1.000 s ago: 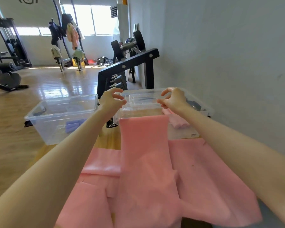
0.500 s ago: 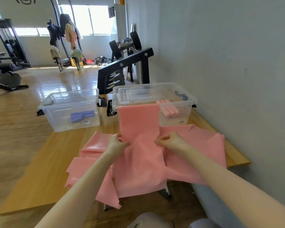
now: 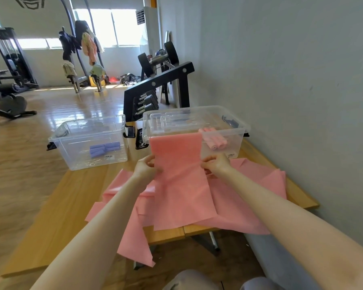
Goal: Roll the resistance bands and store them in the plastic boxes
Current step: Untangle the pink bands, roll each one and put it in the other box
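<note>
On the wooden tabletop [image 3: 57, 216], set against the grey wall, the following are listed from largest to smallest.

Loose pink bands [image 3: 249, 197]: several sheets heaped over the near edge, one corner hung below it.

Pink band in hand [image 3: 177, 174]: one long strip laid across the heap, its far end draped up the front wall of the right box, its near end flat at the near edge.

Right plastic box [image 3: 235, 126]: placed at the far right corner; rolled pink bands [image 3: 214, 140] are stored inside.

Left plastic box [image 3: 92, 130]: placed at the far edge, just beside the right box; rolled purple bands [image 3: 104, 148] are held in it.

Left hand [image 3: 145, 168]: the strip's left edge is pinched in a closed grip.

Right hand [image 3: 216, 163]: the strip's right edge is pinched likewise.

Handling note, as judgement: the strip is probably being squared before rolling. Both edges should be kept parallel and evenly taut, and the roll started tight from one end, so that skewing is avoided.
</note>
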